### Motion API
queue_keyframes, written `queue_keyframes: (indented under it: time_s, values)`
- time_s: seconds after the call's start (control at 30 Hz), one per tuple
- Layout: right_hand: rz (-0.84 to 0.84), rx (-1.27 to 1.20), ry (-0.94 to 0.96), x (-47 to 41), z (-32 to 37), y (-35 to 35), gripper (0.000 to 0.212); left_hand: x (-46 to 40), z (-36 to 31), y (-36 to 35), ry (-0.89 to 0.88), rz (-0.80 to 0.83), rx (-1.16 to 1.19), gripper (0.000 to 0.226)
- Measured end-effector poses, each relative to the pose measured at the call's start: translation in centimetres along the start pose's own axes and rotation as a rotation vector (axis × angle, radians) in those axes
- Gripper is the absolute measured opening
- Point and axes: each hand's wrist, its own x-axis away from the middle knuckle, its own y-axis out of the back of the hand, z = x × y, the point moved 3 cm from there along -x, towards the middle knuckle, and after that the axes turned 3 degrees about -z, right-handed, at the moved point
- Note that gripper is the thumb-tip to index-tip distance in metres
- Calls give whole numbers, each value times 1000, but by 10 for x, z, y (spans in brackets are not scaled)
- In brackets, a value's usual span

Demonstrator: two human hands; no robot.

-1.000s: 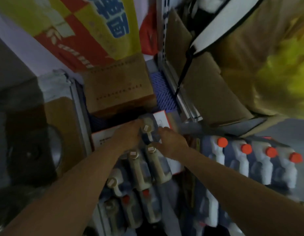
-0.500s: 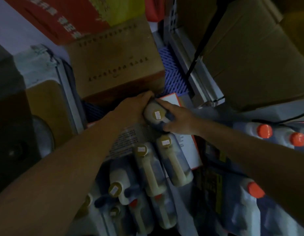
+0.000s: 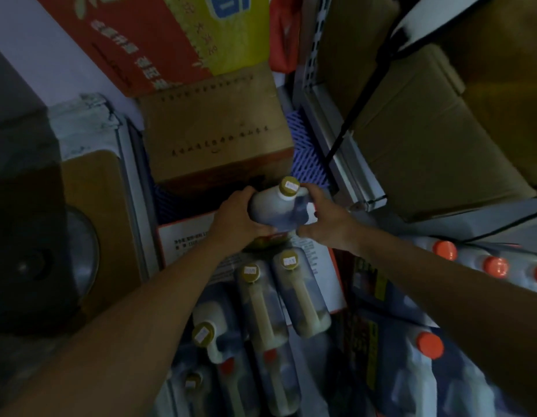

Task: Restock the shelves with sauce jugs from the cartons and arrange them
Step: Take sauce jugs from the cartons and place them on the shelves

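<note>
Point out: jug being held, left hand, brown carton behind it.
held jug [image 3: 276, 210], head view, on its body below the cap
left hand [image 3: 235, 215], head view, back of hand
brown carton [image 3: 213, 136], head view, top face

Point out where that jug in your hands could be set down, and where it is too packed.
The jug is held by the left hand and right hand. Bare patch: the white carton top left of the wrists, bordered by the brown carton. Also blue mat beside the shelf rail, narrow. Crowded: yellow-capped jugs below, orange-capped jugs right.

jug [image 3: 276, 209] between hands | carton [image 3: 216, 136] behind | jug rows [image 3: 279, 296] in front
</note>
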Motion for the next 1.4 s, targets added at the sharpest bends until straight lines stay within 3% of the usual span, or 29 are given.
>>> queue_keyframes:
  time_s: [0.17, 0.27, 0.33, 0.5, 0.8, 1.03, 1.17, 1.4]
  values:
    - [-52, 11, 262, 37, 87, 24, 123, 40, -55, 89, -9, -80, 209, 80]
    - [-145, -98, 375, 70, 174, 50, 113, 78, -111, 161, -42, -180, 283, 70]
    - [-182, -126, 487, 90, 232, 73, 110, 102, -146, 204, -66, -234, 314, 75]
    - [-138, -39, 691, 159, 350, 141, 122, 175, -251, 319, -101, -430, 451, 69]
    - [6, -42, 1108, 357, 593, 274, 106, 371, -508, 497, -345, -777, 487, 63]
    - [294, -31, 1387, 541, 740, 307, 100, 564, -648, 531, -497, -1148, 389, 80]
    - [405, -38, 1515, 639, 782, 283, 99, 685, -686, 534, -420, -1311, 250, 101]
    - [711, -83, 1689, 802, 821, 189, 94, 899, -711, 498, -287, -1616, 135, 97]
